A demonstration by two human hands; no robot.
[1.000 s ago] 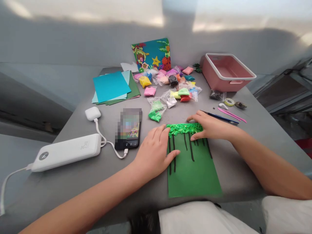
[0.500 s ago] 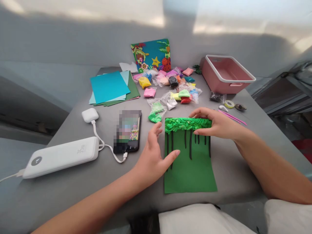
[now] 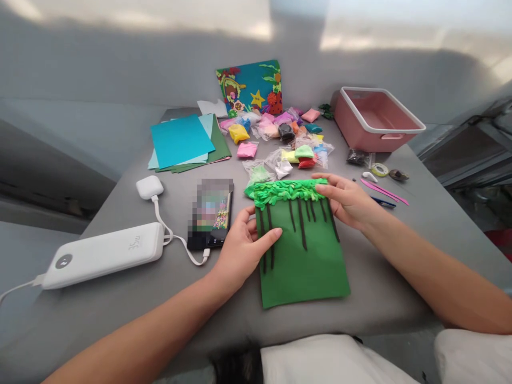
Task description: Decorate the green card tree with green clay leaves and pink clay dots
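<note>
A dark green sheet of card (image 3: 308, 272) lies in front of me, its top edge slightly raised and tilted. Bright green clay leaves (image 3: 290, 193) cover the top strip, and thin black clay strips hang down below them. My left hand (image 3: 250, 234) grips the card's left edge, thumb on the front and fingers behind. My right hand (image 3: 344, 200) pinches the upper right corner, thumb over the clay leaves. Just behind the card sits a bag of light green clay (image 3: 260, 173), partly hidden.
Several bags of coloured clay (image 3: 248, 150) spread across the back. A phone (image 3: 210, 213), a white power bank (image 3: 106, 255) and an earbud case (image 3: 150, 187) stand left. Coloured sheets (image 3: 182, 141) lie behind them. At right are a pink basket (image 3: 380, 114) and pink tools (image 3: 384, 192).
Both hands have closed on the green card. It has shifted left and turned a little, with its top edge lifted. A dark blue tool now shows by my right wrist.
</note>
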